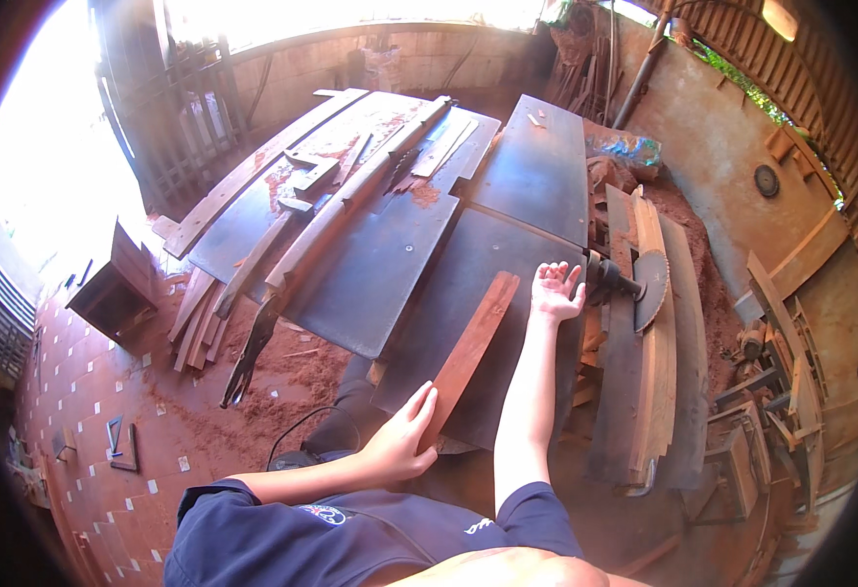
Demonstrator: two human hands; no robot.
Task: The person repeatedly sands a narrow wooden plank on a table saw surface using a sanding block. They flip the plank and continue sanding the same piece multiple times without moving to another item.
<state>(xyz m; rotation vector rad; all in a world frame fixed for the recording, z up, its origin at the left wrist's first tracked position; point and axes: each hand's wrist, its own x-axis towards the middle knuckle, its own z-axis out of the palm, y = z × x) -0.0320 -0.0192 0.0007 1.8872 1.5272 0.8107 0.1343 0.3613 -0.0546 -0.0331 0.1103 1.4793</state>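
A narrow reddish-brown wooden board (475,350) slants across the dark metal machine table (448,293). Its near end is in my left hand (404,432), with the thumb on one side and the fingers on the other. My right hand (557,292) is raised over the table's right side, palm up, fingers loosely curled and apart, holding nothing. Just right of that hand is a dark spindle (613,278) carrying a round saw blade (652,291). The blade stands beside long wooden planks (659,362).
A long rail (360,186) crosses the table, with wood offcuts and sawdust around it. Stacked boards (199,318) and a dark box-shaped piece (117,284) stand on the tiled floor at left. Timber scraps (762,391) lean by the right wall. Set squares (123,445) lie on the floor.
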